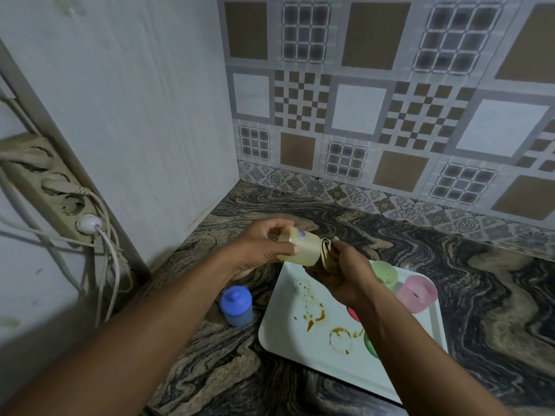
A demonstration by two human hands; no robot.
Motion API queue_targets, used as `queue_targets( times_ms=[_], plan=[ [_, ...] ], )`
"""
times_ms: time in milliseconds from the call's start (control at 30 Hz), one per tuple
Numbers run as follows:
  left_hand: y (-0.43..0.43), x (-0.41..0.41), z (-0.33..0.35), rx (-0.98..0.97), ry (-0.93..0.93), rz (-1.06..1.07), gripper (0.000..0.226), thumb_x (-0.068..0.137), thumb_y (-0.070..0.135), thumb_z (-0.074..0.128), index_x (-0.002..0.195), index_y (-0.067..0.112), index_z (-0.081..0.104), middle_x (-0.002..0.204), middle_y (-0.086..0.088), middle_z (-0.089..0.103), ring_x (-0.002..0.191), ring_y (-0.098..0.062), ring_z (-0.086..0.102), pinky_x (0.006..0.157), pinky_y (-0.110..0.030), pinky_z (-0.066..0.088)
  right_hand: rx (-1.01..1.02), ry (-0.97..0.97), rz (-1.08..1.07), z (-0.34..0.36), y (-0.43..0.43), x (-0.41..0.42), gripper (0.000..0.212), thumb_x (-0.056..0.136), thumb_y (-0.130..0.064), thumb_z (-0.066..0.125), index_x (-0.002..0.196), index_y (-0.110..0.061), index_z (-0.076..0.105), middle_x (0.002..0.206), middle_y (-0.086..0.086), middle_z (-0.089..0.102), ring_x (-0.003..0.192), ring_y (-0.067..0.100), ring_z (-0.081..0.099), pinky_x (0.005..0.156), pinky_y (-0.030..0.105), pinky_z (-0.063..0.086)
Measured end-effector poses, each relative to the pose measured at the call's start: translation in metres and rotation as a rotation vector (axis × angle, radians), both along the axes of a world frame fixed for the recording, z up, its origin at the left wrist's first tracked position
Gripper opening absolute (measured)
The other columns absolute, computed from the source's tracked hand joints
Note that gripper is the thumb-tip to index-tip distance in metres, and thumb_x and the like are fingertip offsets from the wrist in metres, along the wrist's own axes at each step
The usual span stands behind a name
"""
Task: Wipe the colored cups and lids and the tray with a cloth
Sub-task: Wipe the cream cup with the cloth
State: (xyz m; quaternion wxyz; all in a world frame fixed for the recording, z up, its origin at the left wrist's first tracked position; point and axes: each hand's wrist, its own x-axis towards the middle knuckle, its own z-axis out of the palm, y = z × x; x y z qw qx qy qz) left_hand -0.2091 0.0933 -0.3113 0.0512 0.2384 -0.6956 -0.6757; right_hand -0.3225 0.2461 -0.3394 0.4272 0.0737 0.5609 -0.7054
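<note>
A yellow cup is held on its side above the desk, gripped at its base by the left hand with fingers curled round it. A brown cloth is pinched at its mouth by the right hand. Below, green and pink cups stand on the stained white tray; a lidded blue cup stands beside it.

Above the tray's far-left corner, the left hand grips a yellow cup on its side; the right hand pushes a cloth into its mouth. A blue cup stands on the surface left of the tray.
</note>
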Motion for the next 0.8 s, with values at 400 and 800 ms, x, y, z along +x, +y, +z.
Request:
queue_targets(
  times_ms=[400, 800],
  plan=[
    [-0.047, 0.009, -0.043, -0.588, -0.309, -0.023, 0.059, 0.063, 0.034, 0.093, 0.115, 0.03, 0.064, 0.121, 0.008, 0.064, 0.108, -0.015, 0.061, 0.09, -0.033, 0.053, -0.021, -0.026, 0.185, -0.029, -0.006, -0.024, 0.07, 0.099, -0.062, 0.038, 0.102, 0.0, 0.069, 0.091, 0.021, 0.068, 0.077, 0.033, 0.068, 0.065, 0.035, 0.052],
    [-0.048, 0.0, -0.09, -0.783, -0.603, -0.29, 0.08, 0.079, 0.034, 0.083, 0.147, 0.021, 0.043, 0.145, -0.011, 0.051, 0.124, -0.03, 0.053, 0.093, -0.035, 0.047, 0.054, -0.075, 0.19, -0.055, -0.011, -0.023, 0.036, 0.096, -0.028, 0.053, 0.068, -0.01, 0.067, 0.067, 0.011, 0.056, 0.06, 0.028, 0.055, 0.069, 0.036, 0.056]
  ],
)
